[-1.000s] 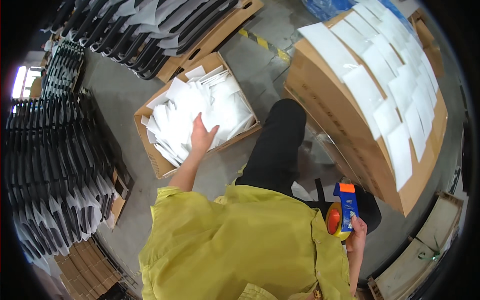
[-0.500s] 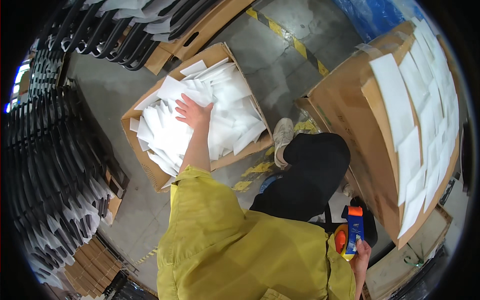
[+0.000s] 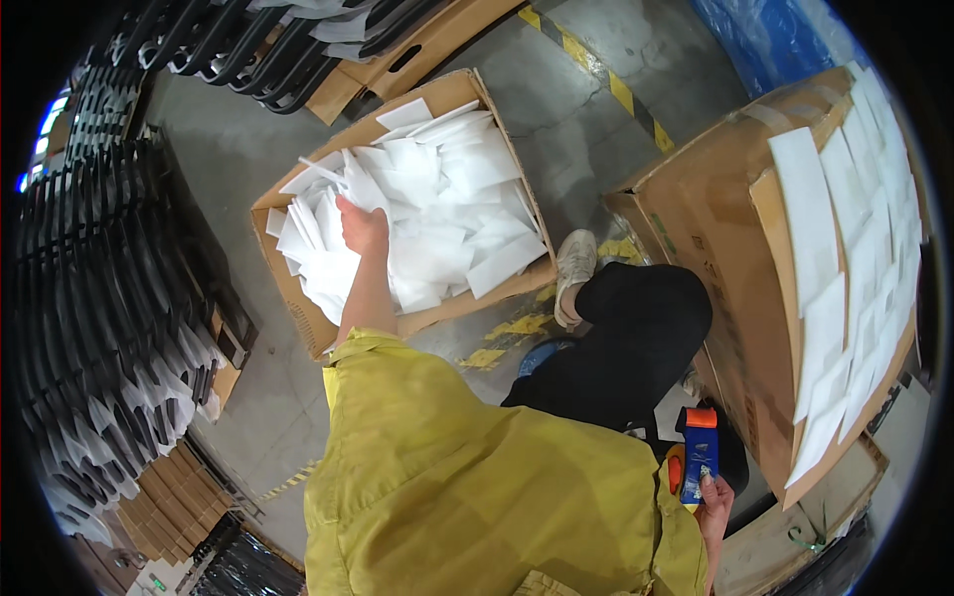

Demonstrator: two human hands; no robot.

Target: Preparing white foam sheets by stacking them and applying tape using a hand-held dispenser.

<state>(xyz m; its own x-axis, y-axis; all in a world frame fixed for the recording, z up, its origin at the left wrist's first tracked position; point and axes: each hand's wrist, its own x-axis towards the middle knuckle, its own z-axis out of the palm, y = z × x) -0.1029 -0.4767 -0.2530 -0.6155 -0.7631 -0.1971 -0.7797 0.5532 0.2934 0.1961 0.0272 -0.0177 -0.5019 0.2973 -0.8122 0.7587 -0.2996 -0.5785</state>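
My left hand reaches into an open cardboard box heaped with loose white foam sheets. Its fingers are closed on a few foam sheets, which stand up from the heap. Low on the right, my right hand grips a blue tape dispenser with orange parts, held close to my body. Part of its roll is hidden behind my yellow sleeve.
A big carton stands at the right, with overlapping white foam sheets covering one face. Black metal frames are stacked along the left. Yellow-black floor tape runs at the back, near blue plastic sheeting. Folded cardboard lies lower left.
My left hand was spread over the foam sheets; it has shifted slightly left and closed on a few, tilting them up. My right hand still holds the tape dispenser.
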